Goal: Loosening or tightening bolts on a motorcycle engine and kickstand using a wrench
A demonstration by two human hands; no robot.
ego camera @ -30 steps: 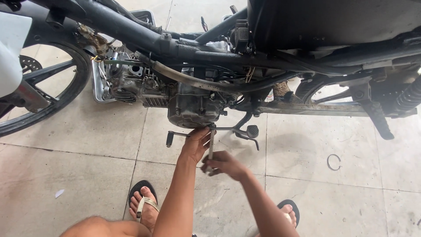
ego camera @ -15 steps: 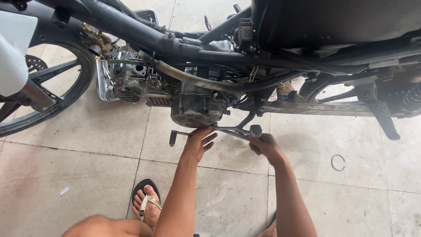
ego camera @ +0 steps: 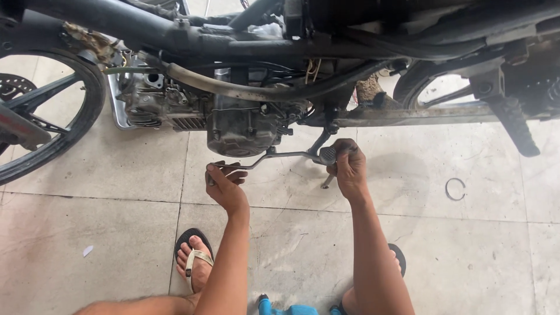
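1. Grey metal: a thin bent lever bar (ego camera: 274,156) runs roughly level under the motorcycle engine (ego camera: 239,125), its long axis going left to right between the two hands, low over the floor.
2. Left hand (ego camera: 226,186): at the bar's left end, fingers curled closed around that tip, palm turned up, just below the engine's underside.
3. Right hand (ego camera: 349,169): at the bar's right end, fingers wrapped closed over the ribbed peg (ego camera: 328,154) there. A short metal piece (ego camera: 327,182) pokes out below the fist; cannot tell what it is.
4. Each hand holds its own end, so neither is nearer; the bar's middle lies between them, up and forward of both wrists, toward the engine.
5. Tiled floor (ego camera: 116,233): a small open metal ring (ego camera: 455,189) lies well apart toward the right edge, right of the right hand. A pale scrap (ego camera: 87,251) sits near the left edge.
6. Person's foot in a black sandal (ego camera: 194,259) is planted near the bottom edge, below the left hand.
7. Front wheel (ego camera: 46,116) at the left edge; exhaust pipe (ego camera: 245,90) crosses above the engine.
8. Containers: none in view.
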